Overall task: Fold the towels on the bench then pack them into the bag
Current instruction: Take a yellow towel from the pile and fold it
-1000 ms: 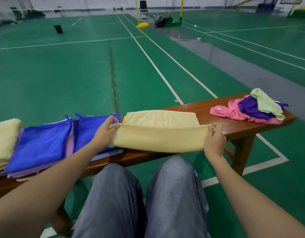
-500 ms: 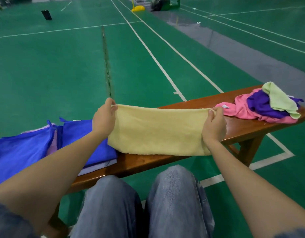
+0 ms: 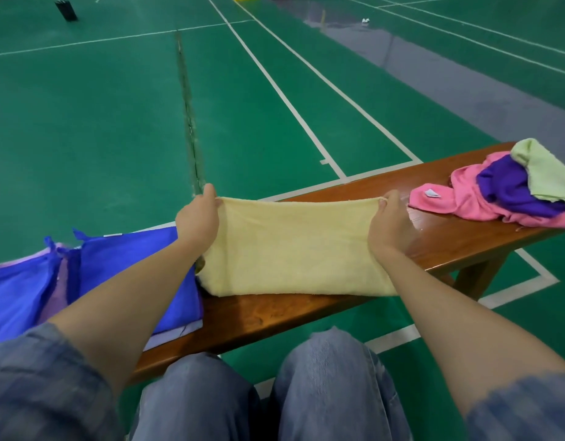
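A pale yellow towel (image 3: 294, 249) lies folded in half across the middle of the brown wooden bench (image 3: 306, 316). My left hand (image 3: 198, 218) pinches its far left corner and my right hand (image 3: 387, 222) pinches its far right corner, both at the bench's far edge. Left of the towel lie folded blue towels (image 3: 122, 268) over a lilac one (image 3: 57, 288). At the right end of the bench sits a loose heap: a pink towel (image 3: 465, 202), a purple towel (image 3: 510, 189) and a light green towel (image 3: 545, 173).
My knees in blue jeans (image 3: 332, 386) sit just in front of the bench. Beyond the bench stretches a green court floor (image 3: 100, 122) with white lines. A small black object (image 3: 66, 10) stands far off at the upper left.
Both hands carried the towel's near edge up and over to the far edge, folding it in half. The view tilted downward and the cream stack at far left left the frame.
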Demonstrator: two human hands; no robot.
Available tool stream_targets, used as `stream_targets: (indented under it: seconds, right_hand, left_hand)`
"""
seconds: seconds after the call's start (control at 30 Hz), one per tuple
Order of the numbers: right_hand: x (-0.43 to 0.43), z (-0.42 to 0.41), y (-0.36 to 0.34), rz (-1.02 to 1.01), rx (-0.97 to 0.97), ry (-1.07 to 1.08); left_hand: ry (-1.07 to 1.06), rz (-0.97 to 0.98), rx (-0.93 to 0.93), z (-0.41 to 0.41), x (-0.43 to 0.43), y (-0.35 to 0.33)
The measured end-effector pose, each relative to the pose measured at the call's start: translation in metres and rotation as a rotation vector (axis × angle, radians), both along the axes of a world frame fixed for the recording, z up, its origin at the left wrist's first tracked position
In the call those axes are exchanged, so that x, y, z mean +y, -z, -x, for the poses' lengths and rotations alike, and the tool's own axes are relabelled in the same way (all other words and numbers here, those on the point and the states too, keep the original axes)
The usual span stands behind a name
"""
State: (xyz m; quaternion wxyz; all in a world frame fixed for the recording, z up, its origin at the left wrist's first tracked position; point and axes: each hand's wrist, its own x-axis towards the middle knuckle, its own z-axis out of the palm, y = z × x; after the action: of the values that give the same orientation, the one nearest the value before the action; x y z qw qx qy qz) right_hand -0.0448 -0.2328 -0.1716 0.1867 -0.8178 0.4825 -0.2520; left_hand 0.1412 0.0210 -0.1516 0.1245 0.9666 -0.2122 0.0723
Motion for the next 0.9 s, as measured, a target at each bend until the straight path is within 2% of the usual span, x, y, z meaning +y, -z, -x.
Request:
stream_targets:
  seconds: [0.17, 0.33, 0.4, 0.47, 0.57, 0.63, 0.7, 0.77, 0.9]
  right_hand:
    - [-0.008, -0.007, 0.015, 0.032, 0.085, -0.007]
    - [-0.011, -0.011, 0.014, 0.104, 0.105, -0.053]
    - [-0.004, -0.008, 0.013, 0.177, 0.094, -0.079]
    - [0.01, -0.004, 0.011, 0.244, 0.064, -0.135]
    - [0.036, 0.003, 0.005, 0.256, 0.097, -0.324]
    - [0.05, 0.011, 0.01, 0.171, 0.24, -0.495]
    - [0.053, 0.02, 0.019, 0.09, 0.411, -0.578]
    - [0.047, 0.026, 0.024, 0.058, 0.507, -0.586]
    - [0.031, 0.033, 0.024, 0.081, 0.564, -0.585]
  left_hand:
    - [-0.025, -0.054, 0.023, -0.002, -0.006, 0.017]
    - [-0.133, 0.08, 0.051, 0.0, -0.009, 0.016]
    - [-0.071, 0.071, -0.052, 0.006, -0.012, 0.012]
    - [0.135, 0.042, -0.091, 0.012, -0.013, 0.01]
    - [0.43, -0.125, 0.101, 0.029, -0.009, 0.006]
    - [0.475, -0.329, 0.3, 0.04, -0.004, 0.007]
    - [0.447, -0.483, 0.388, 0.051, 0.003, 0.011]
    - [0.401, -0.508, 0.412, 0.061, 0.009, 0.013]
    - [0.328, -0.444, 0.415, 0.084, 0.007, 0.022]
